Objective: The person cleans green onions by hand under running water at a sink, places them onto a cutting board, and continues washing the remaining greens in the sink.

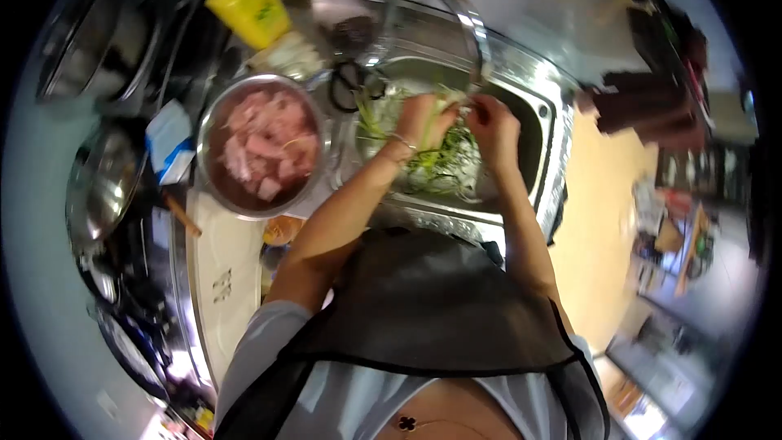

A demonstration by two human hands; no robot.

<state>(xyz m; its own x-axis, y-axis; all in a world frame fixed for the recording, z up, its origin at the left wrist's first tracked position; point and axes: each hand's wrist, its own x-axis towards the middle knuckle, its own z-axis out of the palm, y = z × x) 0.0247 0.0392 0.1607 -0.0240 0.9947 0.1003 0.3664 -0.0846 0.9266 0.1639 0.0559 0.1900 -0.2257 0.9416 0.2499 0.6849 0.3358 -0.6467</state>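
greens [431, 163], thin, bright green to whitish, lie tangled in the sink [531, 147] toward one o'clock; left hand [422, 120] wraps some stalks; right hand [494, 132] curls at its three o'clock, pinch unclear.

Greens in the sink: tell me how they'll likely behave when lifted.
The greens would probably flop, being thin strands. Several cross one another, so neighbours may drag along when one is pulled. They could also be slippery if wet, since they lie in the sink by the faucet; wetness itself isn't clear.
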